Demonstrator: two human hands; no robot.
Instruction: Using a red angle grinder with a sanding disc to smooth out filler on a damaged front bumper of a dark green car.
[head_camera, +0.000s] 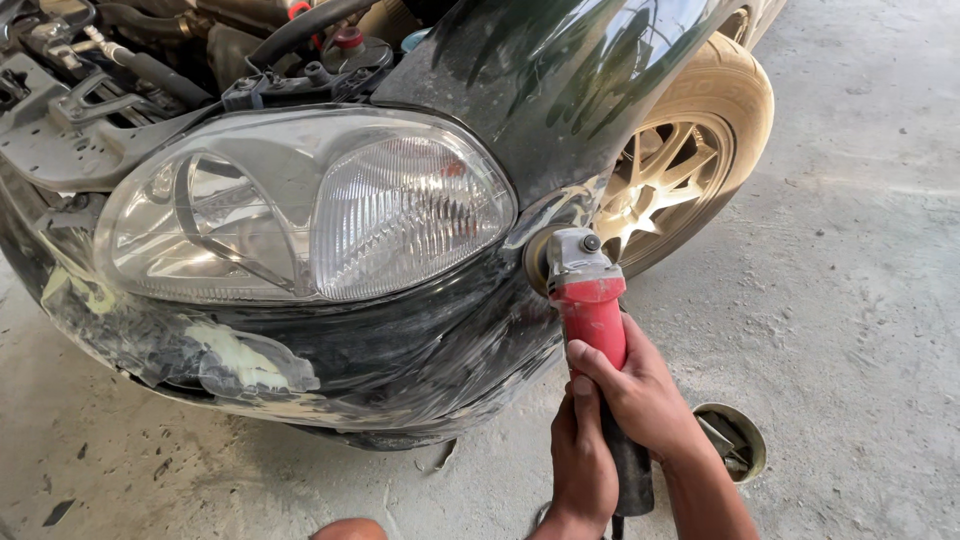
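Both hands wrapped around a red angle grinder (590, 300), seen from above at about 5 o'clock in the head view. Right hand (640, 395) clenched on the red body, thumb and fingers curled over it just behind the grey gear head. Left hand (583, 465) gripping lower down, closed around the black rear handle (630, 470), touching the right hand from 7 o'clock. Grinder pointing toward 12 o'clock, its disc (540, 258) pressed flat against the dark car body at the corner where bumper (400, 350) meets fender (540, 90), just beside the outer edge of the headlight (310, 205). Disc edge blurred, so no telling its surface.

Headlight large, clear and ribbed, filling the centre at 10 o'clock from the grinder. Below it, scuffed dark bumper with pale patches of filler (240, 360) toward 8 o'clock. Open engine bay (150, 60) with hoses and caps at 11 o'clock. Dusty front wheel (680, 170) with a pale spoked rim at 1 o'clock, close to the grinder head but apart from it. Round tin (735, 440) resting on the concrete floor (860, 300) at 4 o'clock, just beside the right forearm. Small rounded skin-coloured shape (345, 528) at the bottom edge, 7 o'clock, too cropped to identify.
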